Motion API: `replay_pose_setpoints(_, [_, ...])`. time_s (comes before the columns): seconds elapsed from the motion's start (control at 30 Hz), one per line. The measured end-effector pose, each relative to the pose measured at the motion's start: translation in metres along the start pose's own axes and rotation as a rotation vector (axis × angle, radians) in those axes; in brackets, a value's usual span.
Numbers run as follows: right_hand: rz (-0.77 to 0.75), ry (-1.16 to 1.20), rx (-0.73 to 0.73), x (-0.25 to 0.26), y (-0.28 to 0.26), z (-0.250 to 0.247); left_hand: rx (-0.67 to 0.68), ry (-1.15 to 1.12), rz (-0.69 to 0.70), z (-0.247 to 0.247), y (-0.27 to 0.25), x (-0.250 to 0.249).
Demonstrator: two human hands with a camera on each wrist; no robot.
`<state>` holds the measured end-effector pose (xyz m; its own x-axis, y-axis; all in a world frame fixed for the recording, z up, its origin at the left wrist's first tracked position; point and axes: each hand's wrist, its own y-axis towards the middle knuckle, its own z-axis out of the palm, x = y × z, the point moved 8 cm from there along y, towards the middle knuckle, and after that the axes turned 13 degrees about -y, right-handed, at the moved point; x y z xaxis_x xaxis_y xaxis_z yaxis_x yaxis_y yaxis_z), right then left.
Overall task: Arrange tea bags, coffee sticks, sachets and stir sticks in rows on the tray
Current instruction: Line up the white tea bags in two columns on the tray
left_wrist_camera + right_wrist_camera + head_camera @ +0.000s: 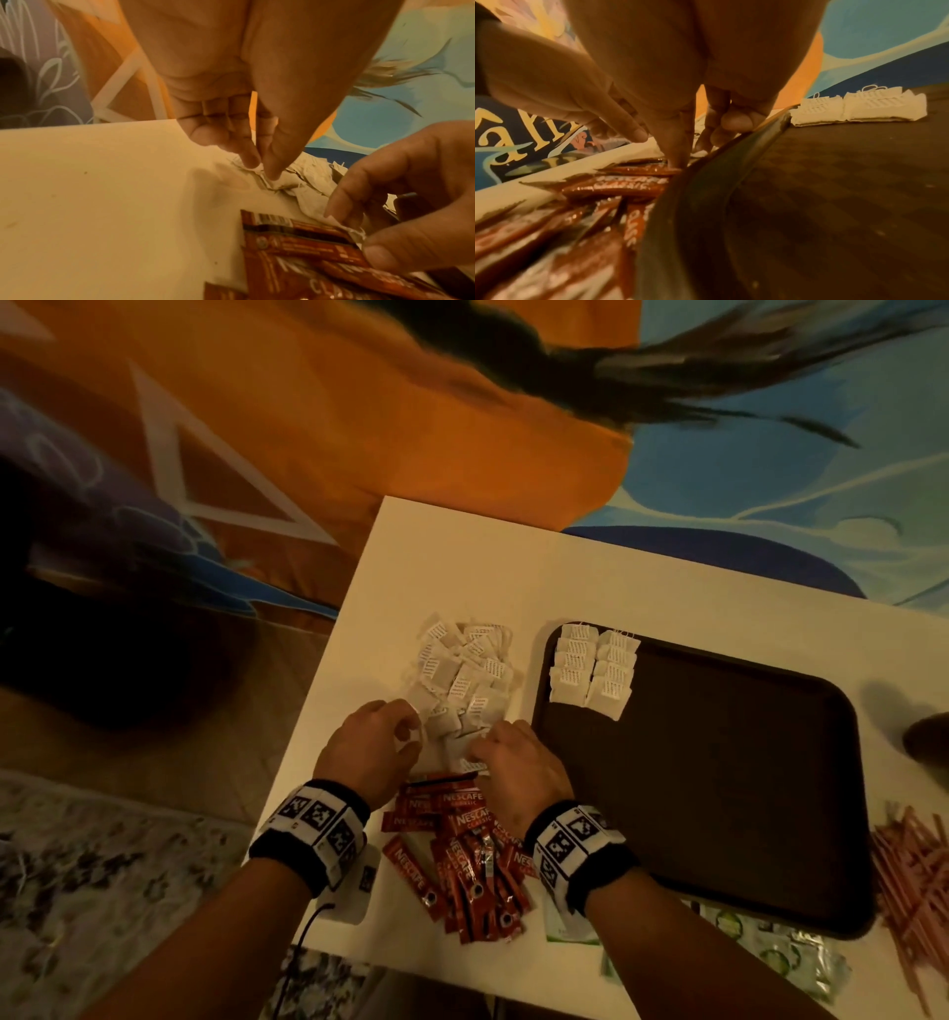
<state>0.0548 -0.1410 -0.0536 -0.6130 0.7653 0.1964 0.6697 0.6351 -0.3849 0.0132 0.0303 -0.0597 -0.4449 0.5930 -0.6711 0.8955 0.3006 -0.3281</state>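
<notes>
We have our left hand (371, 743) pinching a tea bag (276, 181) at the near edge of the loose pile (462, 677) on the worktop (354, 629). Our right hand (521, 765) pinches a paper tag (356, 231) just beside that grip. Below both grips lie the coffee sticks (462, 855). Right of the right grip sits the tray (719, 788), with two rows of tea bags (590, 670) at its far corner.

White tea bags (464, 675), red coffee sticks (462, 855) with white lettering, pink stir sticks (914, 870), green-patterned sachets (791, 955), a dark brown tray (719, 788), a cream table (447, 567), black-and-white checked wristbands (313, 829).
</notes>
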Motion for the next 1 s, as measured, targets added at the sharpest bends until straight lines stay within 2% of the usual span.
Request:
replay_pose_setpoints(0.27, [-0.013, -0.056, -0.057, 0.002, 0.003, 0.003, -0.07, -0.054, -0.011, -0.01, -0.001, 0.005])
replay_pose_setpoints(0.43, [0.064, 0.088, -0.102, -0.008, 0.002, -0.007, -0.159, -0.06, -0.131, -0.012, 0.006, 0.01])
replay_pose_setpoints(0.67, [0.115, 0.24, -0.185, -0.016, -0.006, -0.038, -0.105, -0.066, -0.216, 0.001, 0.022, 0.007])
replay_pose_setpoints(0.83, [0.108, 0.244, -0.213, -0.024, -0.005, -0.04, -0.076, -0.103, -0.186, 0.002, 0.031, -0.001])
replay_pose_setpoints(1.0, [0.142, 0.293, -0.203, -0.037, -0.008, -0.04, -0.088, -0.117, -0.069, -0.011, 0.03, -0.024])
